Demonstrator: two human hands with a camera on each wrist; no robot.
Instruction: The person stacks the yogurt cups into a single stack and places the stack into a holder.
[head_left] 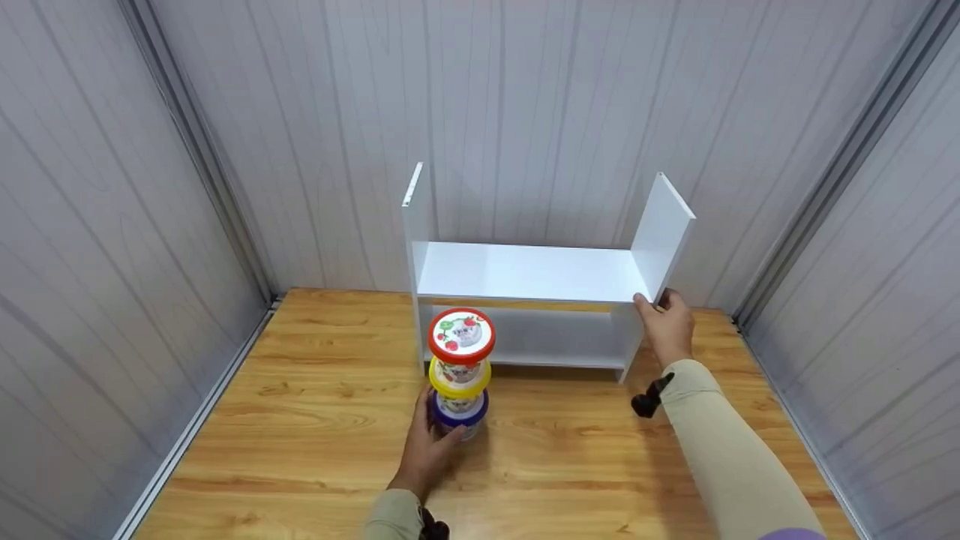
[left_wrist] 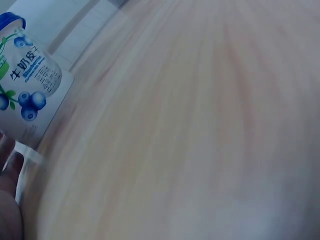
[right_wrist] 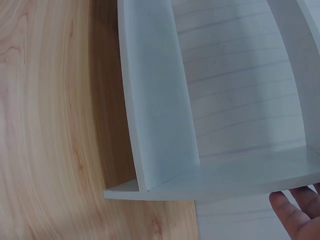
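Note:
Three lidded tubs stand stacked in front of the shelf's left part: a red-lidded tub (head_left: 461, 336) on top, a yellow-lidded tub (head_left: 460, 379) in the middle, a blue-lidded tub (head_left: 460, 409) at the bottom. My left hand (head_left: 426, 454) grips the bottom tub, fingers at its left and thumb in front. Blueberry pictures (left_wrist: 30, 105) show at the left wrist view's edge, near part of that hand. A white two-tier shelf (head_left: 525, 271) stands upright behind the tubs. My right hand (head_left: 667, 326) holds its right side panel, thumb at the front and fingers on the outer side.
The wood-grain tabletop (head_left: 315, 420) extends around the shelf and tubs. A panelled back wall (head_left: 510, 112) rises behind the shelf, with side walls at left and right. Metal strips run along the table's sides. Dark straps sit at both cuffs.

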